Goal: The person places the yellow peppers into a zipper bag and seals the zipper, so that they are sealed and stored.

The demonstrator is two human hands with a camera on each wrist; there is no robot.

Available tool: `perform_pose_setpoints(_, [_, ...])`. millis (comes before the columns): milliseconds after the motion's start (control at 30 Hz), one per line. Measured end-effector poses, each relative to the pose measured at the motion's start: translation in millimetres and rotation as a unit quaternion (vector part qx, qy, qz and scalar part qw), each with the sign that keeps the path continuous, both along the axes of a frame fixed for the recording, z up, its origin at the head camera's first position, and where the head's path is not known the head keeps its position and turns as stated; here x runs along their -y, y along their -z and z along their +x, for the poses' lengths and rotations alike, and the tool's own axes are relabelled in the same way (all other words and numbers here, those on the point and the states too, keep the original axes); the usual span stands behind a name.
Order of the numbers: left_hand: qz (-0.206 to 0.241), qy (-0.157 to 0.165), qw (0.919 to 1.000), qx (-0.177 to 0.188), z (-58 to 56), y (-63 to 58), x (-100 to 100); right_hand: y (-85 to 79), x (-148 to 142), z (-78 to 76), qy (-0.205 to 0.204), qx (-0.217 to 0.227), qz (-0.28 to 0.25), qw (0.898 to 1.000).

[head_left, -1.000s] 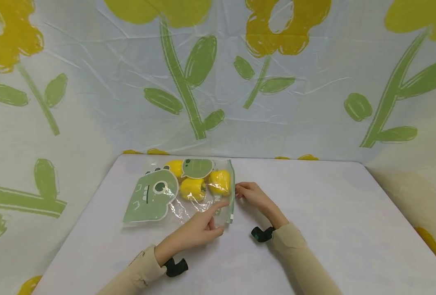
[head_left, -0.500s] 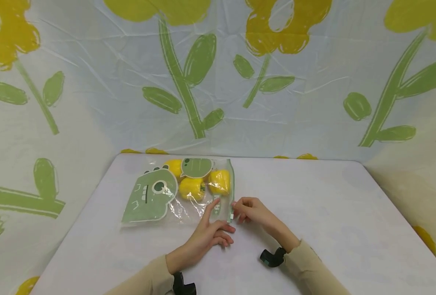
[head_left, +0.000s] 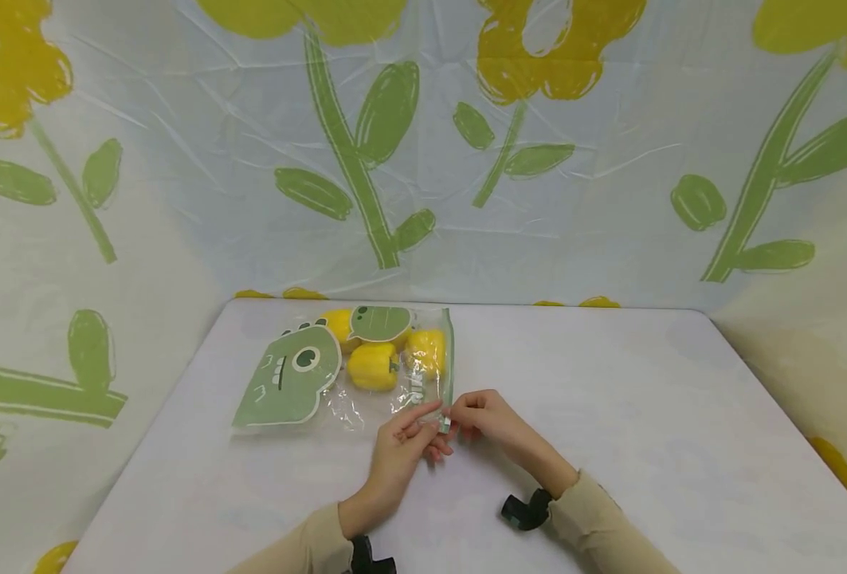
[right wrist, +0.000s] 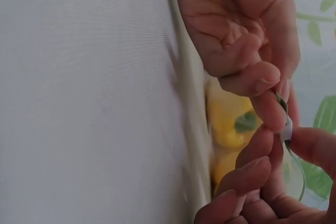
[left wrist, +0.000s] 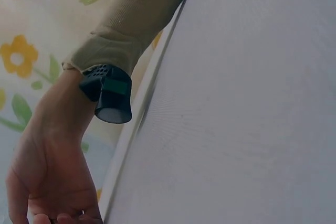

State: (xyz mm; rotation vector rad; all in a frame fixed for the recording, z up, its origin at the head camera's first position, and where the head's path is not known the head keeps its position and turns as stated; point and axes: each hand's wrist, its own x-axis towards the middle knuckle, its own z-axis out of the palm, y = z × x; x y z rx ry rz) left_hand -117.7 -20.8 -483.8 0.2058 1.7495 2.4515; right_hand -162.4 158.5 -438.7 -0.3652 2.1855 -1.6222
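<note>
A clear zip bag (head_left: 288, 383) with a green monster print lies flat, its green zip edge facing right. Inside show several yellow bell peppers (head_left: 371, 367). At the near right corner, my left hand (head_left: 393, 462) pinches the bag's edge, index finger stretched along the plastic. Close beside it, my right hand (head_left: 498, 430) pinches the zip strip at the white slider (head_left: 447, 420). The right wrist view shows fingers of both hands around that slider (right wrist: 287, 129), blurred peppers (right wrist: 230, 124) behind. In the left wrist view only one hand appears; its fingertips are cut off.
A white table (head_left: 609, 414) stands under the bag, with bare surface to the right. Flower-printed cloth (head_left: 574, 239) closes off the back and both sides. A black wrist camera (head_left: 526, 510) sits on the right arm, another (head_left: 373, 558) on the left.
My right hand has come down along the zip edge to the near corner. My left hand has shifted from lying over the bag to pinching that corner beside it. The bag has barely moved.
</note>
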Motion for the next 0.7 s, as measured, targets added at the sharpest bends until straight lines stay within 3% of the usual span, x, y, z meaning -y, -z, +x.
perform_pose_setpoints(200, [0.009,0.027,0.9996,0.002,1.0,0.7,-2,-0.3,-4,-0.9,0.022,0.005,-0.005,1.000])
perform_pose_setpoints(400, [0.001,0.026,0.9993,0.027,1.4,-1.0,-4,-0.3,-3,-3.0,0.041,0.018,-0.037,0.998])
perform_pose_setpoints(700, [-0.021,0.030,0.9984,0.042,4.4,-1.3,-6,10.1,-10,-15.1,-0.036,0.067,-0.100,0.992])
